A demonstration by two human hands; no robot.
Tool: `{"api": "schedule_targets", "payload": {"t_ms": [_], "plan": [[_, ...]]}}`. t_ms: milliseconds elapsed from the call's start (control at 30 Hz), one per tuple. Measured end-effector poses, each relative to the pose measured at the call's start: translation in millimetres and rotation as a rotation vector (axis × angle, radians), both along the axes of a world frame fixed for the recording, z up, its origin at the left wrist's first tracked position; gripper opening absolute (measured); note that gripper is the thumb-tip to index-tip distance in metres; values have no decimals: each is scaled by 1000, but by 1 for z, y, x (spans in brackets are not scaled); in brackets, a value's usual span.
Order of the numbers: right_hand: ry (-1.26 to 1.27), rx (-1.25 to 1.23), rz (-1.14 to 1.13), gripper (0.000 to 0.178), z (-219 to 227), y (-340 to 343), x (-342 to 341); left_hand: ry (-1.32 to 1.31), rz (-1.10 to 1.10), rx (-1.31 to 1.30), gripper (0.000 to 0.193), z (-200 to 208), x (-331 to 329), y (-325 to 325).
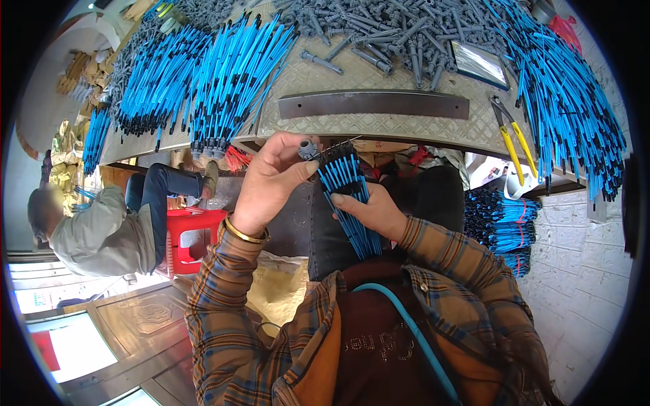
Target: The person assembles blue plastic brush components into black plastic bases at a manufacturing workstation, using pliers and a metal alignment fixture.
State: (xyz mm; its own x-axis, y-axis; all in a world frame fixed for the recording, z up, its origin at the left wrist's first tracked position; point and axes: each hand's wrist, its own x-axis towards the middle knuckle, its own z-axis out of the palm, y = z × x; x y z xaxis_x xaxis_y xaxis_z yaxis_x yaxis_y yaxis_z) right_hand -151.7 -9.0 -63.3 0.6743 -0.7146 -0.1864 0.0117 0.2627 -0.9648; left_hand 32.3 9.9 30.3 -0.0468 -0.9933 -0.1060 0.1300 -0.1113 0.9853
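Observation:
In front of my lap, my right hand [376,211] is closed round a bundle of thin blue rods [342,177] with black bands and black ends. Fine metal tips stick out at the bundle's top. Thumb and fingers of my left hand [267,183] pinch a grey ribbed plastic fitting [308,150] right beside those tips. Whether the fitting touches a rod tip, I cannot tell. The lower end of the bundle rests against my dark clothing.
Ahead, the table [379,125] carries a dark metal bar [372,105], heaped grey plastic tubes [399,34] and piles of blue rods [237,81]. Yellow-handled pliers [513,139] lie at its right edge. A person [108,230] sits at left by a red stool [193,237]. Tied bundles [504,227] stand at right.

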Motion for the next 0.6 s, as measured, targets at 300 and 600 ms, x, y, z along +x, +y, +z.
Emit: {"api": "schedule_targets", "payload": {"t_ms": [300,600], "plan": [[-54,26,50,32,3,-6,-2,-121,78,-86,36,-5,4,7],[-115,176,222,37,3,-14,-10,-34,40,-87,36,-1,-3,12]]}}
